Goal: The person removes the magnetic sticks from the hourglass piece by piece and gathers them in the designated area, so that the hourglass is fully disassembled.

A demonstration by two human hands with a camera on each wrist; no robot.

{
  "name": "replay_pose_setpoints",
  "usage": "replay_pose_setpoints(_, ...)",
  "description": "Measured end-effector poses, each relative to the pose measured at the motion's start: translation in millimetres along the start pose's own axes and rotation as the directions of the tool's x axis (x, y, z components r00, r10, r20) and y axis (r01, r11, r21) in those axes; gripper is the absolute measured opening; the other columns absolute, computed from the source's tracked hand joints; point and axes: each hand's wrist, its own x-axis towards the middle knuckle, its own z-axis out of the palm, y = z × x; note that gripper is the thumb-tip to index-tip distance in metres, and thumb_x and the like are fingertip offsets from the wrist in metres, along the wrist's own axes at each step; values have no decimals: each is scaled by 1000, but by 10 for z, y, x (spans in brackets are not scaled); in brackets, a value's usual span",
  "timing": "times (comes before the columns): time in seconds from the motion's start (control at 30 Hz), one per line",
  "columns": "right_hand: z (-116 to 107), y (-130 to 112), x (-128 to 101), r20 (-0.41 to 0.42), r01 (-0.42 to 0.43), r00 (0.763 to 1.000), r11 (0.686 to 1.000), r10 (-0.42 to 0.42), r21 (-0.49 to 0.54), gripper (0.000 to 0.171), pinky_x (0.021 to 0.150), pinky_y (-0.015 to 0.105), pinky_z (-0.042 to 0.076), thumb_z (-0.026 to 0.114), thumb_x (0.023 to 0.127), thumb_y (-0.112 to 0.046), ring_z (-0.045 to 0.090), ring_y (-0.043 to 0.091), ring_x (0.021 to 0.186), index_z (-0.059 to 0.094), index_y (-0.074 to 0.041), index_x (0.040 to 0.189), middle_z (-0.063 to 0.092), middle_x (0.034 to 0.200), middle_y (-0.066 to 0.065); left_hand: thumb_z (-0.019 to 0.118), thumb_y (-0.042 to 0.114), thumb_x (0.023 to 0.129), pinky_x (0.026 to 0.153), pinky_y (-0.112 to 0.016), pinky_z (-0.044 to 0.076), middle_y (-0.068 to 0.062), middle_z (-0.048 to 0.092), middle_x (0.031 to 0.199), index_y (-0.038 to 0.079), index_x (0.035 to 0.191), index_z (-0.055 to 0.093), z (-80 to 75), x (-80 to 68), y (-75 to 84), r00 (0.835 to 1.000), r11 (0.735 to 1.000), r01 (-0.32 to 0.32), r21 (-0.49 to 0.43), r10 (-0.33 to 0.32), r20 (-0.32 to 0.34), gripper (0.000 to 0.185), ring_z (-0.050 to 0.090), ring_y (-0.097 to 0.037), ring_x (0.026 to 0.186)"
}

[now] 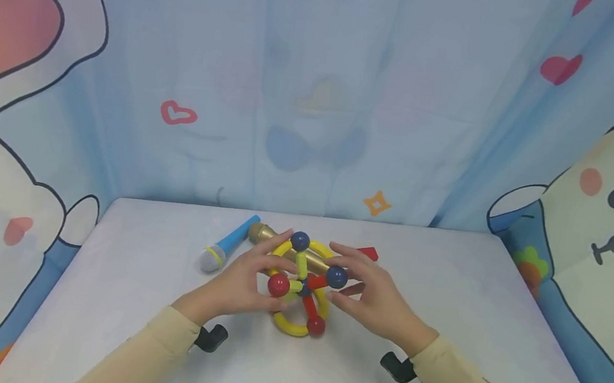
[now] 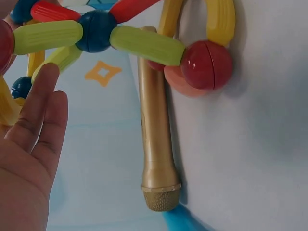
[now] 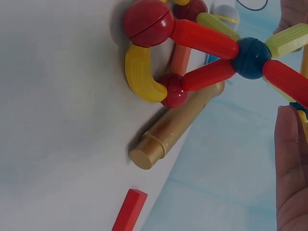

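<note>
A ball-and-stick building toy (image 1: 310,308) stands between both hands, with red and blue balls, red and light-green sticks and curved yellow pieces. Its middle blue ball (image 2: 96,31) joins several sticks. At its left side, my left hand (image 1: 236,286) curves around a red ball (image 1: 278,285), thumb below and fingers above. On the other side, my right hand (image 1: 380,298) holds near a blue ball (image 1: 337,277), thumb and fingers around it. Straight fingertips of the left hand show against a green stick (image 2: 62,57) in the left wrist view. The right thumb is out of sight in its wrist view.
Behind the toy lies a gold microphone (image 2: 156,120). A blue microphone (image 1: 231,240) with a grey head lies to its left. Right of the gold one is a red block (image 3: 129,211). A printed curtain (image 1: 320,90) hangs beyond the white table (image 1: 153,300).
</note>
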Motion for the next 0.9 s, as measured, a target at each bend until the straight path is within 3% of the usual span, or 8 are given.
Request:
replay_pose_setpoints(0.1,14,10,12,-20,10,1000,1000,-10,-8,56,78,26,57,82,81,-3,64,17,112,61,-21,130,46,150,3,86,16,77,93,-35,51,14,17,163,20,115,73,-18,-9,1,1000,999,-23,27,23,7,40,40,-21,137)
replay_pose_setpoints(0.2,42,15,23,-28,2,1000,1000,-2,6,55,80,28,57,82,81,-2,61,21,118,61,-20,129,46,150,6,87,14,78,92,-34,51,15,15,163,21,113,73,-22,-9,4,1000,1000,-8,24,8,8,39,44,-21,134)
replay_pose_setpoints(0.3,72,23,27,-25,-13,1000,1000,14,25,54,81,30,57,81,82,-2,59,25,122,61,-19,129,44,152,7,86,14,78,96,-38,49,15,14,163,24,113,74,-24,-9,7,1000,1000,13,19,-14,11,39,39,-19,138)
replay_pose_setpoints(0.47,92,30,36,-38,0,999,1000,1,31,55,81,30,57,81,81,0,59,26,121,61,-20,128,44,152,6,86,13,78,103,-50,43,18,14,163,27,113,74,-33,-8,6,1000,999,7,41,-8,13,39,17,-19,149)
replay_pose_setpoints(0.6,109,36,39,-48,3,999,999,-1,42,60,79,29,57,81,80,2,62,26,116,59,-19,132,44,152,5,87,12,78,104,-51,42,19,15,163,24,114,74,-36,-7,11,1000,999,-12,49,11,10,41,18,-18,149)
replay_pose_setpoints(0.8,218,27,29,-77,-133,987,987,141,92,85,83,31,57,80,81,2,67,24,107,37,-21,151,45,150,7,87,13,77,104,-44,44,19,13,163,22,119,71,-12,-4,21,1000,999,-4,46,4,5,46,19,-17,148)
replay_pose_setpoints(0.9,300,37,15,-106,-202,970,966,220,162,92,86,36,56,79,82,4,63,29,115,29,-25,154,49,147,11,88,13,76,98,-41,49,18,11,163,25,126,67,-1,-2,24,1000,999,21,47,-21,-1,55,36,-20,140)
